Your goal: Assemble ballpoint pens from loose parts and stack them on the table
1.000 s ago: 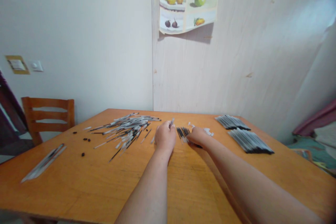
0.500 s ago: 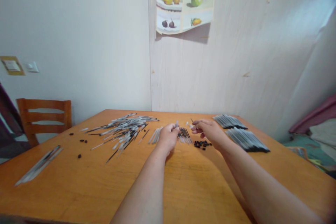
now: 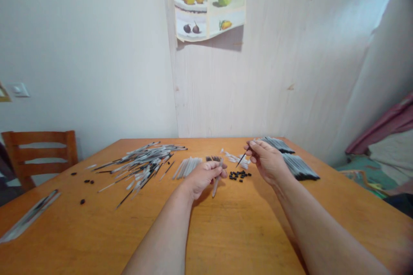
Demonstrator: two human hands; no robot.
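Head camera, just the one view: left hand (image 3: 206, 176) sits around the middle of the frame, thumb and fingers pinched together on a pale tube (image 3: 215, 188), which tilts with its lower end sticking out below the grip. Right hand (image 3: 266, 161), right of centre, has its fingertips closed on a thin dark stick (image 3: 240, 160), tip angled down-left over the white bits (image 3: 237, 159). The two held pieces are apart, not touching. Tbh I'd keep both pinches light, since slim stuff like that probably rolls or flexes if you squeeze hard, and leaving the ends poking out makes it way easier to see the angle. Wrists low and steady imo. Also watch the right sleeve-side of your palm around the little black caps (image 3: 238, 175) just below, they look easy to scatter. Pale tube row (image 3: 187, 167) is just left of the left hand, messy pile (image 3: 145, 159) further left, neat bundle (image 3: 298, 166) at right.
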